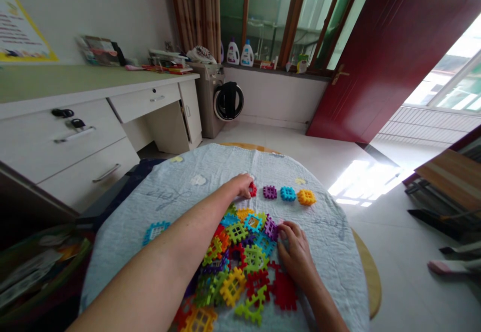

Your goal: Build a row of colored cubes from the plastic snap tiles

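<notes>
My left hand (pixel 242 185) is pinched on a small red building block (pixel 253 189) at the far side of the round table, and its fingers partly hide the block. To its right stand a purple block (pixel 269 192), a blue block (pixel 288 194) and a yellow block (pixel 306 197) in a row. My right hand (pixel 295 246) rests at the right edge of a pile of colourful interlocking plastic pieces (pixel 236 232). Its fingers are bent but apart, with the fingertips by a purple piece (pixel 271 227). A flat red piece (pixel 284 289) lies below that hand.
A pale blue cloth (pixel 330 252) covers the table. One blue piece (pixel 155 231) lies left of my left forearm. Beyond are a white desk (pixel 86 141) with drawers, a washing machine (pixel 210 96) with its door ajar, and a red door (pixel 376 61).
</notes>
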The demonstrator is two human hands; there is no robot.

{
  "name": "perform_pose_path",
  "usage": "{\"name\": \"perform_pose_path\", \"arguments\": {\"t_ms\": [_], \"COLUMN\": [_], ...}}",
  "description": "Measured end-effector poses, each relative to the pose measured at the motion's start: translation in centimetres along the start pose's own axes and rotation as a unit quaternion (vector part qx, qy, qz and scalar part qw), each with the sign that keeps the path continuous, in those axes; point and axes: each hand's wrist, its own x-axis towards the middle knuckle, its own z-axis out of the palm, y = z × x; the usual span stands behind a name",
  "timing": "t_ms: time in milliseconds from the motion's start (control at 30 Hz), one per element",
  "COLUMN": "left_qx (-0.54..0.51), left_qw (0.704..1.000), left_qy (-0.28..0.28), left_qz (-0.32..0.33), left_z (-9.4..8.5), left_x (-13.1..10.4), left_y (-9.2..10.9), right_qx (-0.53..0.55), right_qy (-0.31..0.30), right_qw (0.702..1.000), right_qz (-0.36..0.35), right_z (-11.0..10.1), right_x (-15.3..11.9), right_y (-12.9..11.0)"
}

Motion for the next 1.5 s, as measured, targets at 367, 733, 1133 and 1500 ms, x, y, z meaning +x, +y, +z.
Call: {"name": "perform_pose_path", "arguments": {"t_ms": [367, 733, 1133, 1500], "left_qx": [0.009, 0.009, 0.009, -0.004], "left_qw": [1.0, 1.0, 1.0, 1.0], "left_qy": [-0.005, -0.004, 0.03, 0.029], "left_qz": [0.017, 0.025, -0.006, 0.002], "left_z": [0.2, 0.4, 0.6, 0.7], "left_x": [0.2, 0.4, -0.5, -0.4], "left_y": [0.2, -0.2, -0.1, 0.2], "right_qx": [0.007, 0.004, 0.013, 0.005], "right_qy": [0.006, 0.002, 0.005, -0.004], "right_qw": [1.0, 1.0, 1.0, 1.0], "right_qz": [0.008, 0.013, 0.01, 0.014], "right_z": [-0.2, -0.2, -0.3, -0.3], "right_x": [0.0, -0.1, -0.1, 0.0], "right_y": [-0.3, -0.4, -0.5, -0.4]}}
